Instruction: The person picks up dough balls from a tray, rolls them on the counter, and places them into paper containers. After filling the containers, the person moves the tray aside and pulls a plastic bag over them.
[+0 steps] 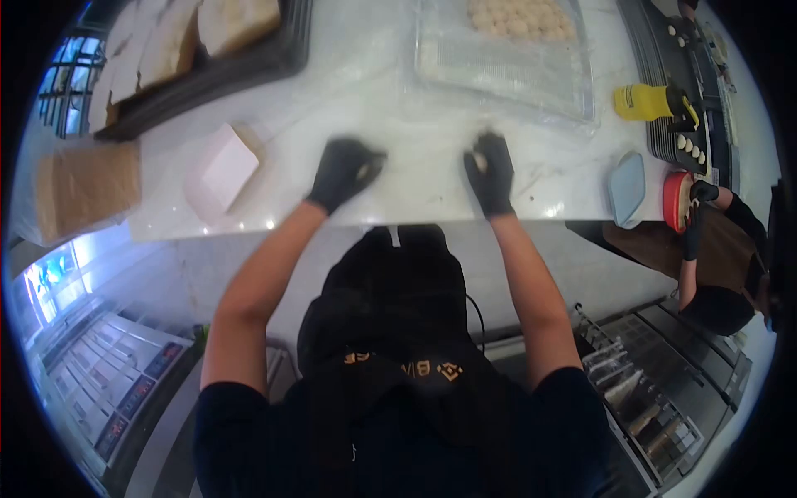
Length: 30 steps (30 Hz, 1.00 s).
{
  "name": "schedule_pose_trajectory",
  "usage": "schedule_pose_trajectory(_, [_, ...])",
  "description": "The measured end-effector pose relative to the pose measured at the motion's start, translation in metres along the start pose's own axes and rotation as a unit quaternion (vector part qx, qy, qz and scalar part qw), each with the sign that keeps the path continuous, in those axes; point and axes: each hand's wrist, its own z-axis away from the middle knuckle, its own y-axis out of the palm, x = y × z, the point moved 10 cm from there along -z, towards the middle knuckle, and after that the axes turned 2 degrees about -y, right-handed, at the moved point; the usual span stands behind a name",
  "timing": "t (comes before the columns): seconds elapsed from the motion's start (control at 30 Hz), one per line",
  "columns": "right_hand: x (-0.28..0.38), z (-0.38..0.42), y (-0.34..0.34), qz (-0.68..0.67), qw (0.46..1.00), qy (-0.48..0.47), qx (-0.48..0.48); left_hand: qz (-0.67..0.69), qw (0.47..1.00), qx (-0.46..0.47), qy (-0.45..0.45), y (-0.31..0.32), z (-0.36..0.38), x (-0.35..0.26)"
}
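Both my hands wear black gloves and rest on the white marble counter (398,124) near its front edge. My left hand (343,172) is blurred with motion; its fingers curl over a small pale dough piece (366,171). About a hand's width to the right, my right hand (490,174) cups another pale dough piece (474,159) against the counter. Just beyond my right hand lies a clear plastic-covered tray (506,70) with several round dough balls (519,17) at its far end.
A pale pink block (222,170) and brown paper (87,187) lie left of my hands. A black tray of dough slabs (199,41) sits far left. On the right are a yellow bottle (647,101), a blue-grey pad (627,189), a red container (674,199) and a co-worker's gloved hand (702,191).
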Motion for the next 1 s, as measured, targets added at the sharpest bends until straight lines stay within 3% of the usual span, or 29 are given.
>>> schedule_pose_trajectory(0.1, [0.030, -0.043, 0.017, -0.126, 0.991, 0.025, -0.043, -0.004, 0.979, -0.186, 0.087, -0.021, -0.037, -0.047])
schedule_pose_trajectory(0.27, [0.016, 0.010, 0.015, -0.201, 0.979, 0.027, 0.035, 0.044, 0.985, -0.092, 0.142, -0.018, 0.013, -0.052])
schedule_pose_trajectory(0.37, [-0.013, -0.026, 0.006, -0.084, 0.993, 0.061, -0.064, -0.098, 0.990, -0.106, -0.004, -0.036, -0.027, 0.001])
schedule_pose_trajectory(0.4, [-0.009, -0.030, 0.008, -0.087, 0.993, 0.055, -0.065, -0.102, 0.989, -0.111, -0.006, -0.029, -0.032, -0.006])
schedule_pose_trajectory(0.53, [0.040, -0.021, 0.007, -0.212, 0.977, -0.016, -0.006, 0.040, 0.980, -0.193, -0.006, -0.009, -0.012, -0.055])
schedule_pose_trajectory(0.6, [0.016, -0.002, -0.013, -0.249, 0.966, 0.061, -0.005, 0.122, 0.979, -0.163, -0.018, -0.018, 0.028, -0.053])
schedule_pose_trajectory(0.67, [0.002, 0.005, -0.021, -0.275, 0.956, 0.101, 0.002, 0.095, 0.981, -0.154, -0.065, -0.032, 0.058, -0.041])
schedule_pose_trajectory(0.7, [0.006, 0.000, -0.027, -0.229, 0.970, 0.071, 0.038, 0.076, 0.982, -0.139, -0.101, -0.032, 0.063, -0.039])
schedule_pose_trajectory(0.87, [0.022, -0.009, -0.006, -0.079, 0.981, -0.064, 0.164, 0.071, 0.976, -0.169, -0.121, -0.060, 0.053, -0.053])
schedule_pose_trajectory(0.93, [0.037, -0.020, -0.001, -0.043, 0.977, -0.102, 0.181, 0.043, 0.987, -0.099, -0.122, -0.046, 0.047, -0.047])
schedule_pose_trajectory(1.0, [0.040, -0.040, -0.016, -0.267, 0.944, 0.022, 0.190, 0.024, 0.988, -0.088, -0.121, -0.054, 0.043, -0.043])
